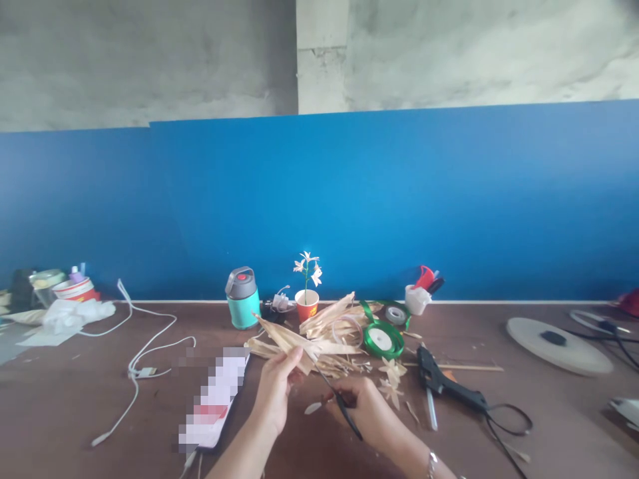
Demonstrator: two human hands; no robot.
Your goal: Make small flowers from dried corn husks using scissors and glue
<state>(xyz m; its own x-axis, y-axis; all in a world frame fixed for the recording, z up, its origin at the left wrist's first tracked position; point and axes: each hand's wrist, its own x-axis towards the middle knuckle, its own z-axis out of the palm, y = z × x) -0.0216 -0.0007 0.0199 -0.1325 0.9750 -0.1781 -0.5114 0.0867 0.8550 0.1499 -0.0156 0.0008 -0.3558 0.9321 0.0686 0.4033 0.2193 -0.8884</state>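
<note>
My left hand (275, 392) is closed on a strip of dried husk (287, 339) that sticks up and to the left from a pile of husk leaves (332, 332). My right hand (367, 412) is closed on black-handled scissors (335, 394), and the blades point up toward the husk by my left thumb. A small cut husk piece (313, 408) lies on the brown table (74, 412) between my hands. Two finished husk flowers (392, 379) lie just right of my right hand.
A black glue gun (444, 382) with its cable lies to the right. Green ribbon rolls (383, 338), a teal flask (242, 298), a red cup with a flower stem (307, 303), a white cup of pens (419, 296), white cables (144, 352) and a white disc (559, 346) are around.
</note>
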